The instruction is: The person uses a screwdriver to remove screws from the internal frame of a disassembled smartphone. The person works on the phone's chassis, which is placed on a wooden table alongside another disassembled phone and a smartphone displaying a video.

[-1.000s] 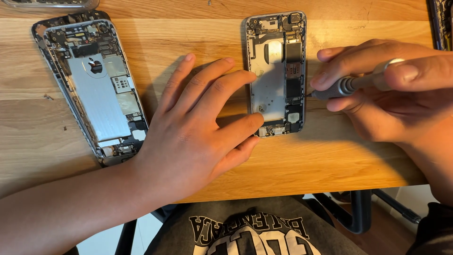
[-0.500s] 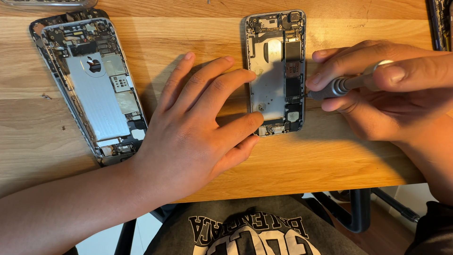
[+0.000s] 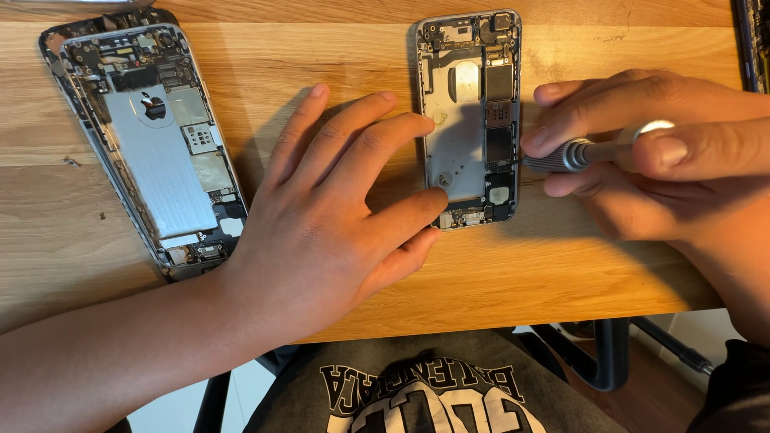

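An opened phone housing [image 3: 469, 120] lies on the wooden table [image 3: 561, 265], its circuit board and bare metal backplate showing. My left hand [image 3: 337, 208] rests flat beside it, fingers spread, with the fingertips pressing on its left edge and lower corner. My right hand [image 3: 658, 160] grips a small metal screwdriver [image 3: 581, 154] held level, its tip at the housing's right edge about midway down.
A second opened phone [image 3: 152, 136] with a silver shield plate lies tilted at the left of the table. A dark object's edge [image 3: 754, 40] shows at the top right. The table's front edge runs just above my lap; a black chair base [image 3: 601, 361] sits below.
The screwdriver tip has shifted slightly up along the housing's right edge, and my right fingers have turned a little on the handle. My left hand stays in place.
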